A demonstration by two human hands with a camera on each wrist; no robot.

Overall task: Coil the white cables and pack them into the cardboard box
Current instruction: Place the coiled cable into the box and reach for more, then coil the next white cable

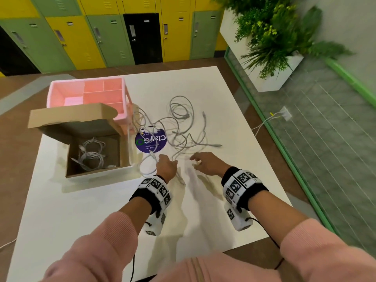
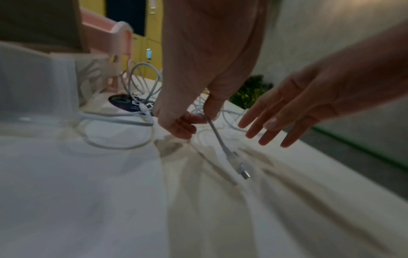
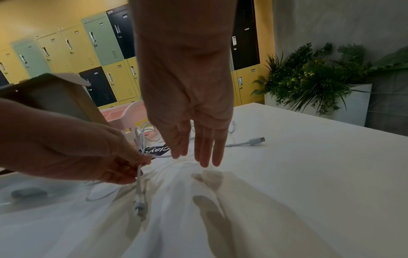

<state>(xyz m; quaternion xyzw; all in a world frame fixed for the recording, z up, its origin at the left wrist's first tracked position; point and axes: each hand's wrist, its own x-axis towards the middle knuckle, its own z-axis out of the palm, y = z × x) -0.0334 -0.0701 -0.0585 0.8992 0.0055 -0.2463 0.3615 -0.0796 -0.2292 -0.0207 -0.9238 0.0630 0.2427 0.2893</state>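
Note:
Several white cables (image 1: 179, 127) lie tangled on the white table (image 1: 223, 110). My left hand (image 1: 165, 166) pinches one white cable (image 2: 217, 137) near its end; the plug (image 2: 243, 172) hangs down just above the table. My right hand (image 1: 201, 162) hovers open beside it, fingers (image 3: 204, 150) straight and holding nothing. The cardboard box (image 1: 97, 174) stands open at the left, with coiled white cables (image 1: 91, 154) inside. Another loose plug (image 3: 256, 141) lies beyond my right hand.
A pink compartment tray (image 1: 87, 94) sits behind the box. A round purple sticker (image 1: 151, 141) lies under the tangle. Lockers (image 1: 101, 31) line the far wall, and a planter (image 1: 278, 43) stands at the right past the table's edge.

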